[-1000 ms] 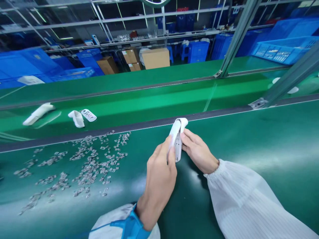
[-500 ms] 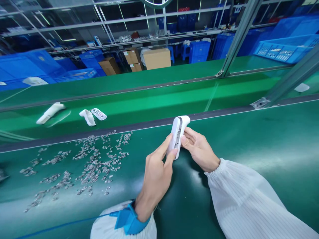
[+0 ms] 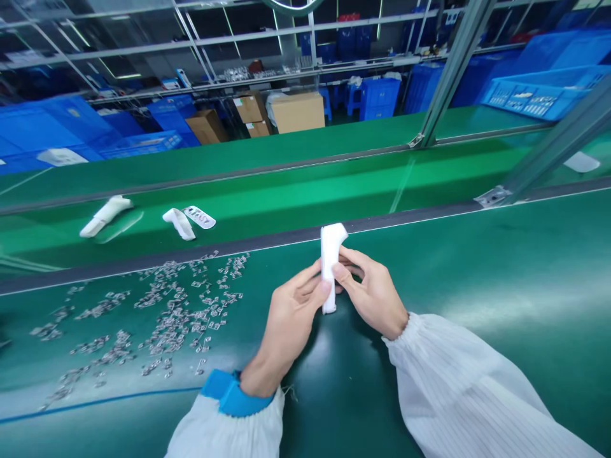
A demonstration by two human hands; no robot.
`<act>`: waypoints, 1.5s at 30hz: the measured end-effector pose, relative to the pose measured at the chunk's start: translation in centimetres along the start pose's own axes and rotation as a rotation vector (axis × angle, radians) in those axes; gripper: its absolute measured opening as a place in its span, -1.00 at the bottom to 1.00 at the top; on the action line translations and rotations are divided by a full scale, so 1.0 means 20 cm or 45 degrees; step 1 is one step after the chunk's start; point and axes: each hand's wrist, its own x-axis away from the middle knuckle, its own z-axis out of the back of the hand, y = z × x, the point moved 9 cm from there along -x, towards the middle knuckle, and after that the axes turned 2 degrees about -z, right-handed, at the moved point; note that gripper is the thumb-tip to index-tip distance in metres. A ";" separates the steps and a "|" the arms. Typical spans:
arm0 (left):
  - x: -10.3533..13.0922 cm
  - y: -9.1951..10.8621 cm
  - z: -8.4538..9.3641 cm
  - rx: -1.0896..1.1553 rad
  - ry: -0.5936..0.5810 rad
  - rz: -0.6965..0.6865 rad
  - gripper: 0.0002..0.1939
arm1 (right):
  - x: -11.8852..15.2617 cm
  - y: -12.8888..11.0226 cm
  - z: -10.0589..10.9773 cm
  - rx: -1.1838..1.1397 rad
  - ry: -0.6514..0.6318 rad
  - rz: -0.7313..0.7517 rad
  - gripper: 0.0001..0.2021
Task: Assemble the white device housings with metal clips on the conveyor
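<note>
Holding a white gun-shaped casing (image 3: 331, 245) near the middle of the counter's (image 3: 477, 273) far edge, you have both hands closed on it. Your left hand (image 3: 292, 313) pinches its left side; your right hand (image 3: 373, 287) grips opposite, thumb across the near face. Whether the lower end touches the counter cannot be told. For good control, it seems best to oppose the two thumbs, spread pressure along the whole length, and keep skin clear of the thin line on the left side.

Small metal clips (image 3: 174, 318) lie scattered from the far edge toward the counter's left; a sideways sweep of your left forearm could disturb them. The blue cord (image 3: 109, 401) from your wrist strap (image 3: 238, 394) runs leftward near the lowest clips and might drag them. Beyond the far edge rest a long white shell (image 3: 105, 216), a bent white shell (image 3: 179, 224) and an oblong panel (image 3: 201, 218). Rightward, a slanted metal post (image 3: 554, 140) limits reach across that edge.
</note>
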 end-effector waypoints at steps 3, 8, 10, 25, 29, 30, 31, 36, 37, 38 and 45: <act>0.00 0.06 0.04 -0.391 0.091 -0.114 -0.43 | -0.02 0.04 -0.02 -0.347 -0.048 -0.170 -0.59; 0.09 0.26 -0.07 -1.201 0.266 -0.750 -0.80 | -0.02 0.10 -0.03 -0.850 0.041 -0.400 -0.60; 0.14 0.30 -0.12 -1.299 0.304 -0.922 -0.83 | 0.00 0.12 -0.04 -0.959 0.053 -0.459 -0.60; 0.07 0.03 -0.06 -0.042 -0.145 0.284 -0.40 | 0.02 0.07 -0.14 -0.718 -0.301 -0.356 -0.54; 0.05 0.03 -0.07 0.055 -0.091 0.300 -0.56 | 0.04 0.13 -0.14 -0.758 -0.151 -0.413 -0.53; 0.05 0.02 -0.07 0.063 -0.058 0.307 -0.56 | 0.05 0.13 -0.14 -0.756 -0.116 -0.423 -0.52; 0.05 0.01 -0.07 0.092 -0.066 0.321 -0.55 | 0.05 0.12 -0.13 -0.738 -0.100 -0.421 -0.52; 0.08 0.02 -0.16 0.292 -0.278 0.239 -0.67 | -0.01 0.02 0.00 -0.380 0.032 -0.354 -0.61; 0.09 0.03 -0.19 0.291 -0.316 0.214 -0.72 | -0.02 0.01 0.06 -0.295 0.151 -0.354 -0.61; 0.10 0.02 -0.22 0.294 -0.370 0.198 -0.71 | -0.03 0.01 0.11 -0.222 0.266 -0.354 -0.59; 0.10 -0.07 -0.24 -0.265 -0.205 0.060 -0.80 | 0.01 0.02 0.17 0.345 0.292 -0.263 -0.51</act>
